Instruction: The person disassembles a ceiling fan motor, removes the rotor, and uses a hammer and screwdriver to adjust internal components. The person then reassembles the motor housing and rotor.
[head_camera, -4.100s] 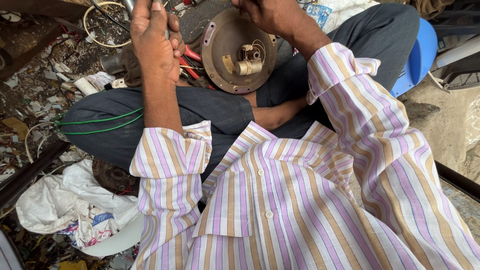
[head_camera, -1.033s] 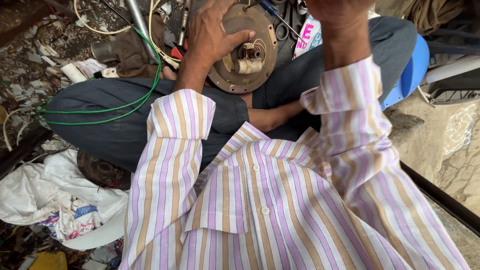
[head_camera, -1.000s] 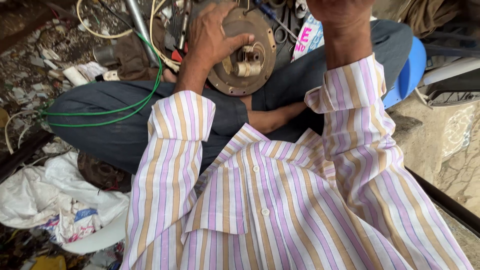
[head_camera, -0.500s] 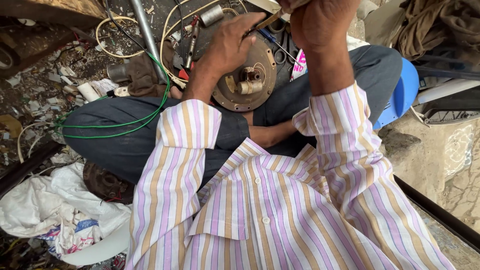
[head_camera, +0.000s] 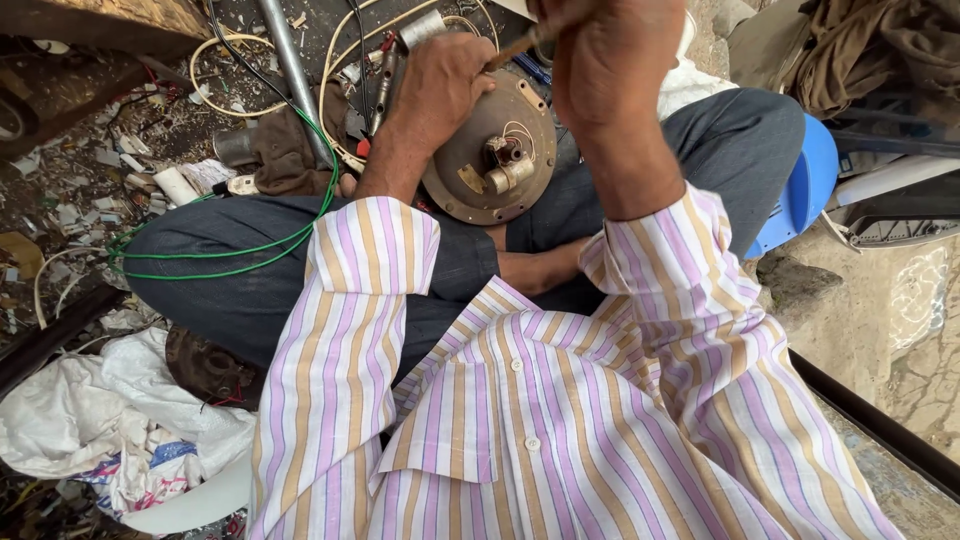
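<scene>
We've got the round, rusty-brown metal motor cover plate propped on our lap, left hand clamped over its upper-left rim. Right hand has a tight grip on a thin wooden-handled tool, angled down toward the plate's top edge. A second ago that hand was higher, nearly out of view. Green wire loops across the left knee.

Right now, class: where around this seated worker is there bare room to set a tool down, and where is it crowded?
Free: pale concrete ground right of the blue plastic stool. Crowded: littered dirt left of the round brown metal motor cover, with green wire and crumpled white bags.
</scene>
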